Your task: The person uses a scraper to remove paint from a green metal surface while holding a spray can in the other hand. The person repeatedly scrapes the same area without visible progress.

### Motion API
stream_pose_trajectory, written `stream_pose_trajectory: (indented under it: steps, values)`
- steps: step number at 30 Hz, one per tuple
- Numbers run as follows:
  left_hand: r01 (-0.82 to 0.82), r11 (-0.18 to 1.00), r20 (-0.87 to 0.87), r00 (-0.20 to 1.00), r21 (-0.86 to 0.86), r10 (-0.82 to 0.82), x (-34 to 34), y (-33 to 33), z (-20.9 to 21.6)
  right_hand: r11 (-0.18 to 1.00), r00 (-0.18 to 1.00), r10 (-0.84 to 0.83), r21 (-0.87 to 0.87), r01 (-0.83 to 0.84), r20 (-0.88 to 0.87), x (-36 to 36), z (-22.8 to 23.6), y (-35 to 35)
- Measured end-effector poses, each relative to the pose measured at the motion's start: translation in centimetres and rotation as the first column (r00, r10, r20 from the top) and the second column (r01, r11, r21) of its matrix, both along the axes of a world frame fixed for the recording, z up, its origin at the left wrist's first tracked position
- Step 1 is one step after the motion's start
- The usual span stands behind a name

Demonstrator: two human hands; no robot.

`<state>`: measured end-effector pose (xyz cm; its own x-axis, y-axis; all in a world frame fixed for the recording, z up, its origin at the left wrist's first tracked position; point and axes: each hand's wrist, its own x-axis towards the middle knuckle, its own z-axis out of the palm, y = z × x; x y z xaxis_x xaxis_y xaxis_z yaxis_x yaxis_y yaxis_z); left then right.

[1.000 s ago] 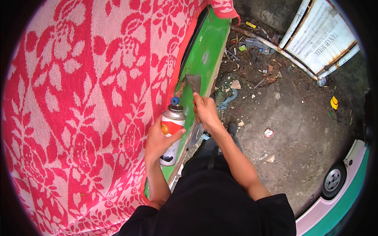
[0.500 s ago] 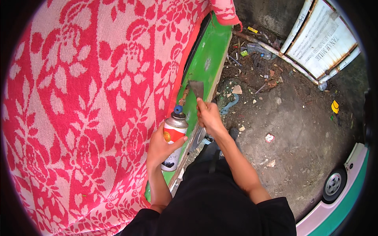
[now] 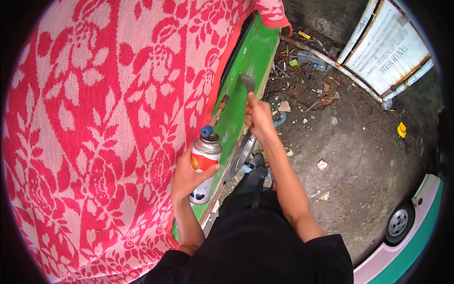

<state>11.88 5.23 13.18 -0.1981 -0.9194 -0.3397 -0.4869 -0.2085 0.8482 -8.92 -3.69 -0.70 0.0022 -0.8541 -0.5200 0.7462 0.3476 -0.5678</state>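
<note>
Left hand [image 3: 186, 177]: wraps firmly around a gas canister [image 3: 208, 154], with thumb across the printed front
Torch nozzle [image 3: 220, 110]: fixed above the canister beside a blue knob [image 3: 206, 131], points up along the panel; flame not discernible
Right hand [image 3: 259, 117]: closed around the handle of a paint scraper [image 3: 248, 85], apart from the left hand
Scraper blade: over the panel, beyond the nozzle tip and near a pale patch [image 3: 250, 70]; contact with the surface cannot be told
Green vehicle panel [image 3: 238, 111]: lies beneath both tools, bordered on the left by a red-and-pink floral blanket [image 3: 118, 118]
Work done: judged slight, seemingly limited to a few pale, scuffed spots
Work left: judged considerable, with green coating over most of the exposed strip
Overall stage: judged under way and far from complete
</note>
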Motion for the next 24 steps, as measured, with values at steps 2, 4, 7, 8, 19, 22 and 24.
stream_pose_trajectory:
  steps: [2,4,7,8,19,22,24]
  values:
    - [0.018,1.000,-0.034,0.999,0.005,-0.018,0.2,0.2,0.1,0.997,0.995,-0.073,0.022,0.071,0.061,-1.2,-0.3,-0.3]
    - [0.029,1.000,-0.062,0.998,-0.010,-0.030,0.8,0.8,-0.5,0.999,0.995,-0.040,0.036,0.037,0.096,-1.2,0.6,1.7]
    - [0.040,0.999,-0.074,0.996,0.007,-0.039,0.4,0.7,-0.6,0.994,0.994,0.110,0.025,-0.110,0.025,1.3,1.0,5.3]
    - [0.043,0.999,-0.073,0.996,0.006,-0.042,0.4,0.7,-0.6,0.990,0.990,0.138,0.012,-0.138,0.003,2.1,0.9,5.8]
    - [0.035,0.999,-0.056,0.998,-0.004,-0.035,1.4,1.4,-0.7,0.990,0.991,0.131,-0.053,-0.132,-0.024,3.4,1.0,3.0]
    - [0.032,0.999,-0.070,0.997,0.014,-0.031,1.5,1.5,-0.7,0.977,0.978,0.211,0.018,-0.211,0.005,4.3,1.4,5.3]
    - [0.048,0.999,-0.028,0.999,0.023,-0.047,1.5,1.2,-0.5,0.992,0.992,0.125,-0.029,-0.125,0.006,3.9,0.8,3.4]
